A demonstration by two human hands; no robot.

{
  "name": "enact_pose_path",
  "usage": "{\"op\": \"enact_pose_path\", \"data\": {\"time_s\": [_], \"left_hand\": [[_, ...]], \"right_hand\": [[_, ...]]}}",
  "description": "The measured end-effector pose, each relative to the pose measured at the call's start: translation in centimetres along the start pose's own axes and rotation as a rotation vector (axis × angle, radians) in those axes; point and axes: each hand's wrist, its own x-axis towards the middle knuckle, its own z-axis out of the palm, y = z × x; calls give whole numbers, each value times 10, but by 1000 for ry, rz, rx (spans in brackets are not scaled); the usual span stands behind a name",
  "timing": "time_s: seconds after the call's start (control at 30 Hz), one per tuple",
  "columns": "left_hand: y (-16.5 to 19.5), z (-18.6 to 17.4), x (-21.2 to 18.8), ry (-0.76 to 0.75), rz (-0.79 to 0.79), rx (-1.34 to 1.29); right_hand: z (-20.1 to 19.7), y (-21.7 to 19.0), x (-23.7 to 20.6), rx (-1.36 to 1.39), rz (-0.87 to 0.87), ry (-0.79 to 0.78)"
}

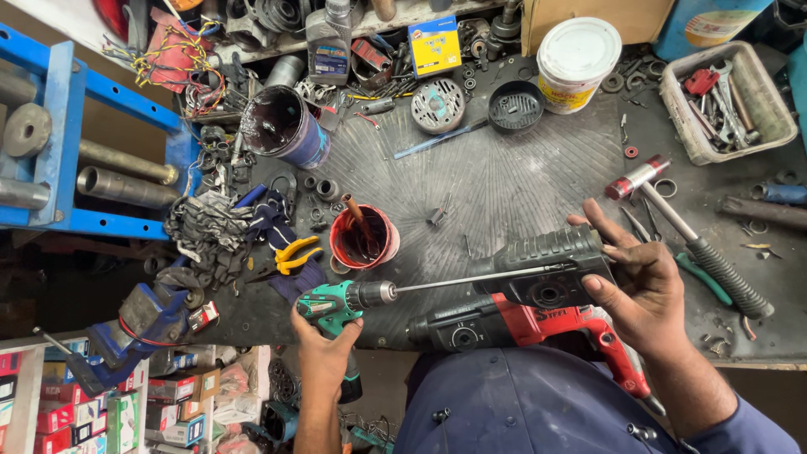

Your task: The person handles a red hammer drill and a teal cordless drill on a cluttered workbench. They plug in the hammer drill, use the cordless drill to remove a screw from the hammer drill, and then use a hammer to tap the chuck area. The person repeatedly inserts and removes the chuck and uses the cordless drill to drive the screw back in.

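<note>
Here the left hand (324,340) is wrapped around the grip of a green cordless drill (336,304), fingers closed on it. The drill carries a long thin bit (483,277) that reaches rightwards into the black housing of a red and black hammer drill (521,298). The hammer drill lies across the near edge of the workbench (521,181), just in front of the person's blue-clad body. The right hand (643,282) rests on the black rear end of the hammer drill, fingers spread wide and curved over the casing, thumb pressed to its side, steadying rather than gripping it.

Behind the green drill stands a small red tin (364,238) with a stick in it; yellow-handled pliers (296,254) lie just left of the tin. A hammer (685,235) with a ribbed black handle lies right of the right hand. Farther back are a white plastic bucket (578,52), a dark open can (286,126) and a grey tray of spanners (727,101). A blue vise (139,324) sits at the bench's left corner.
</note>
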Motion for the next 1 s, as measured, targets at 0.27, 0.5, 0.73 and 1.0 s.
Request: {"op": "enact_pose_path", "data": {"time_s": [0.27,0.5,0.73,1.0], "left_hand": [[0,0,3,-4,5,-6],[1,1,3,1,2,6],[-3,1,5,-9,14,-26],[-3,0,5,-21,-20,-42]], "right_hand": [[1,-1,0,5,7,6],[0,-1,0,19,1,16],[-1,0,1,31,10,21],[-1,0,0,33,11,16]]}}
